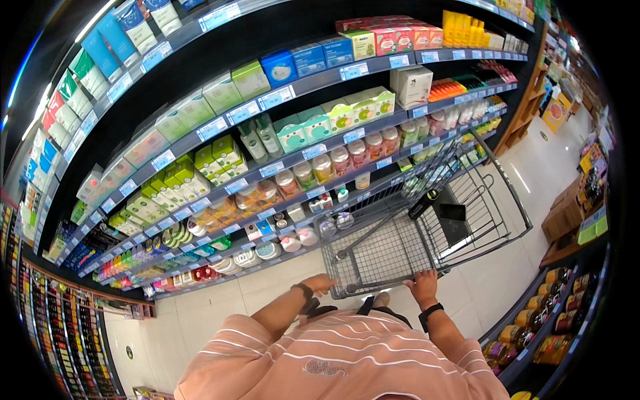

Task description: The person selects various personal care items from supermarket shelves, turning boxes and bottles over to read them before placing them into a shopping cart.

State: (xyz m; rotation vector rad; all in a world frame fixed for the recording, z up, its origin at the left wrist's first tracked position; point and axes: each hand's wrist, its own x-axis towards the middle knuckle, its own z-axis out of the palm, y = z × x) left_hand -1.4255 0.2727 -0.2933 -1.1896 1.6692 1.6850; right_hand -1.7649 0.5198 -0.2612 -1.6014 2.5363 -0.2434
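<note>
A grey wire shopping cart (390,245) stands right before me, turned sideways to my body. My right hand (424,289) grips the cart's near side rim, with the fingers over the wire and the thumb out to the left. At the cart's near left corner is my left hand (320,285), its fingertips against or just beside the frame; whether it grips there is unclear. A black bottle (423,204) leans in the basket near the child-seat section. A dark, flat rectangular object (452,212) lies on the seat panel beside it. The large basket floor holds nothing.
Long store shelves (310,152) with boxes, jars, tubes and bottles run along the far side. Bottled goods fill a low shelf (530,315) at right. A cardboard box (562,212) stands beyond it. Pale floor tiles (210,305) lie between the shelves.
</note>
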